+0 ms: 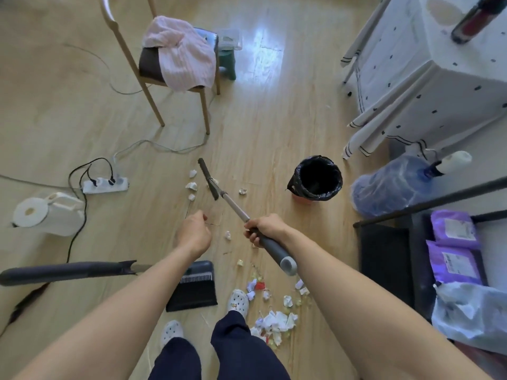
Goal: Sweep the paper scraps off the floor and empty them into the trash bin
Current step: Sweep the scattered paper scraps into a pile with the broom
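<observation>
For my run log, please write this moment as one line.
right hand grips broom; left hand curled, unclear; paper scraps on floor; dustpan down

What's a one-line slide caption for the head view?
Right hand grips the broom, its head among scattered paper scraps; dustpan on the floor and black-lined trash bin nearby.

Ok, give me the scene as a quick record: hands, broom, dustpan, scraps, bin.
scraps: main pile by right foot, few farther out
broom: head down among far scraps
right hand: grips broom handle
left hand: curled above floor, grip unclear
dustpan: lying on floor, left of right foot
bin: upright, black liner, right of broom head
</observation>
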Available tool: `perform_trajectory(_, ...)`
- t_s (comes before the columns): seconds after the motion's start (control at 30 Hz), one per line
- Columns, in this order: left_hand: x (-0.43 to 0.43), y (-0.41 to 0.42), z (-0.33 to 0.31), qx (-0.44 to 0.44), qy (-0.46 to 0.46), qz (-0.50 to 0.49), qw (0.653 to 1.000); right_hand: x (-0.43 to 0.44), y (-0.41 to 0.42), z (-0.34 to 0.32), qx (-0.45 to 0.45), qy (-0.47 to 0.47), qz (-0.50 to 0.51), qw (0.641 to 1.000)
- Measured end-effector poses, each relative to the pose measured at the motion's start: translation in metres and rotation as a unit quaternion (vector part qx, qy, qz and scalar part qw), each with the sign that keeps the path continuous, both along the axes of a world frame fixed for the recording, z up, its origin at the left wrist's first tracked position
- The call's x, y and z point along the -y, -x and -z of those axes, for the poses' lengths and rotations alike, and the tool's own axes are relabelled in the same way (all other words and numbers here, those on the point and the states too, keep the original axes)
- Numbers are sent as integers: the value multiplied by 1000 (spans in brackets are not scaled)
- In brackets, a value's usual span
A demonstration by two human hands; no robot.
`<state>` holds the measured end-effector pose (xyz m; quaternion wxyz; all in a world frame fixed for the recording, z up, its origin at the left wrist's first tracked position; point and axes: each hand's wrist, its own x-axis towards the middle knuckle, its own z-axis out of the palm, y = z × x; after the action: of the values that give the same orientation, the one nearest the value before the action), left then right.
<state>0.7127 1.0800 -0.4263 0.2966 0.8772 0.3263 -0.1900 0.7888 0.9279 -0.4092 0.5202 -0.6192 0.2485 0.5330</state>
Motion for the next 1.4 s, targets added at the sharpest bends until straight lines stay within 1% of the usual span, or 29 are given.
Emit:
perform_trajectory(0.07, 1, -2, -1, -1, -7, -13, 1000, -10, -10, 4, -8, -17, 3, 1000)
perform_trajectory(0.2, -9, 2, 5, -32, -26, -43, 998, -38, -29, 14, -36, -44, -12, 998)
perform_trajectory(0.3, -19, 5, 10, -45, -28, -69, 996, -59, -39, 22, -71, -72, -1, 995)
perform_trajectory(0.4, -23, 2, 13, -55, -29, -86, 994, -78, -49, 31, -113, -101, 26, 988)
perform_trajectory(0.53, -32, 1, 15, -70, -46, -77, 993, -100, -62, 46, -170, -142, 73, 972)
perform_trajectory(0.67, -44, -2, 20, -88, -48, -88, 991, -115, -64, 61, -199, -170, 130, 956)
perform_trajectory(0.8, -46, -6, 21, -85, -47, -100, 990, -115, -65, 67, -206, -160, 155, 953)
perform_trajectory(1.03, -40, -3, 23, -81, -35, -86, 992, -96, -62, 67, -194, -126, 111, 967)
perform_trajectory(1.27, -26, 4, 18, -73, -22, -65, 995, -46, -36, 64, -195, -100, 139, 966)
perform_trajectory(1.4, -17, 8, 14, -68, -22, -40, 997, -11, -17, 56, -192, -94, 181, 960)
